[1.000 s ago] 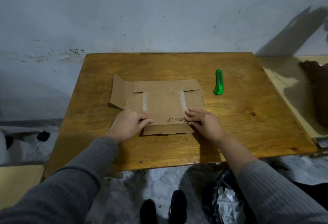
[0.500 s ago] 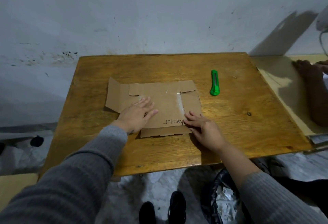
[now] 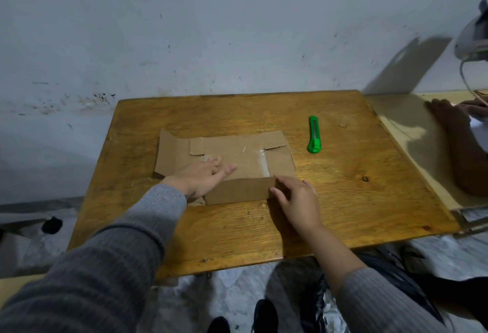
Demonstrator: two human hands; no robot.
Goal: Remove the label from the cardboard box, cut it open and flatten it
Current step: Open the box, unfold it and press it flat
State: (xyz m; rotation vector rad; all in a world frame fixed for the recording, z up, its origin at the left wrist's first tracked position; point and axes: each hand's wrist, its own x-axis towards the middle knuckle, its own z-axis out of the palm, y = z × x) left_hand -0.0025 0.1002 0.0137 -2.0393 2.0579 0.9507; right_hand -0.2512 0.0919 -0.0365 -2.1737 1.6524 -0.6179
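The cardboard box (image 3: 237,155) lay opened out mid-table, the left hand (image 3: 203,177) spread flat on it, the right hand (image 3: 295,198) loosely open, fingertips on the raised near flap (image 3: 239,190). Released early, that stiff flap might have sprung up.

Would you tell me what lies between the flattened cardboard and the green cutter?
In the head view, only bare wooden table lies between the cardboard and the green cutter.

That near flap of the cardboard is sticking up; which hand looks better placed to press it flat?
Probably the right hand: its fingertips already touch the right end of the raised flap. The left hand lies open and flat on the cardboard box, pinning it to the table.
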